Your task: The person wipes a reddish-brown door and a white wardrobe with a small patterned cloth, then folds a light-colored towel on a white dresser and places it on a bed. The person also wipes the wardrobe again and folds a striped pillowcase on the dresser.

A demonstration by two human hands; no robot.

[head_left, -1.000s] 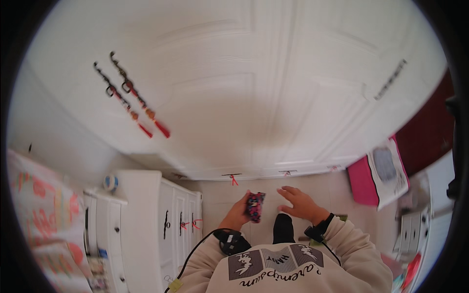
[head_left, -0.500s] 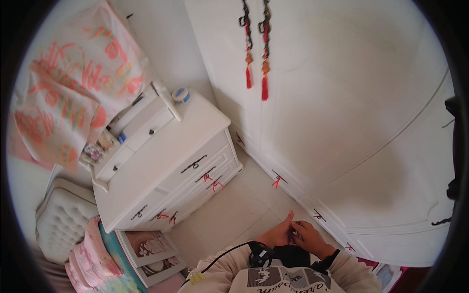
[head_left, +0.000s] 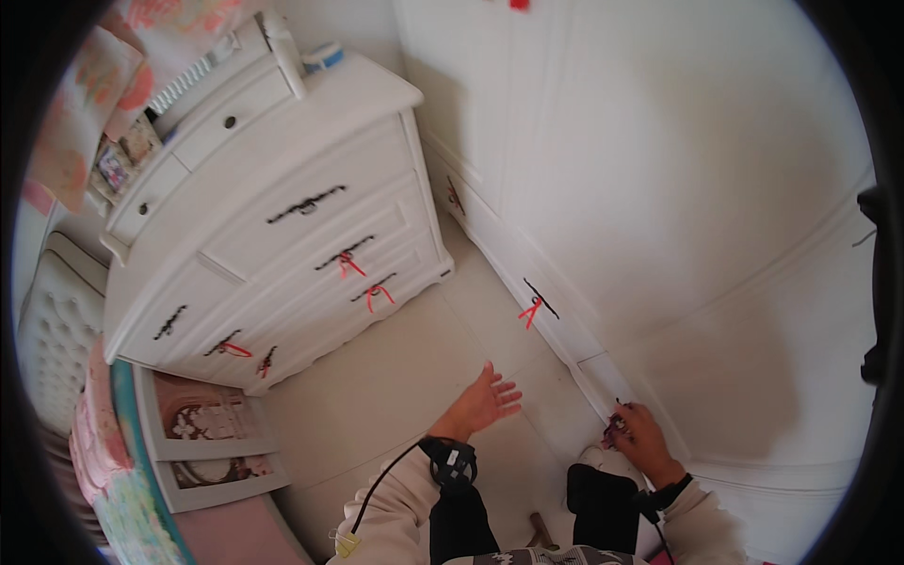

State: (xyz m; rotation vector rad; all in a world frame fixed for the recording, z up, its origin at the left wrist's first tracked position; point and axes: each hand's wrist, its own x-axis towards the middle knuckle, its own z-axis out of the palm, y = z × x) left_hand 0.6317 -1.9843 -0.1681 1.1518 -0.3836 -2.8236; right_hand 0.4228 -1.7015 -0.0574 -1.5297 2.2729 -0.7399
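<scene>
My left hand (head_left: 483,406) is raised over the floor with its fingers spread and nothing in it. Off to the right, my right hand (head_left: 643,439) is closed around a small dark purple, patterned item (head_left: 617,429) whose kind I cannot make out. This hand is beside the low drawer (head_left: 603,381) of the white wardrobe. The handle there is mostly hidden behind the hand and the item, so I cannot tell whether they touch it. Black straps circle both my wrists, and a cable runs along the left sleeve.
A white chest of drawers (head_left: 282,245) with dark handles, some tied with red ribbon, stands at the left. The tall wardrobe (head_left: 678,235) fills the right, with another ribboned handle (head_left: 540,299). A bed (head_left: 113,452) lies lower left. My legs (head_left: 603,508) are below.
My hands were together in front of me and have parted. The left went up and leftward, opening. The right moved right to the low drawer with the small item. The view shifted downward.
</scene>
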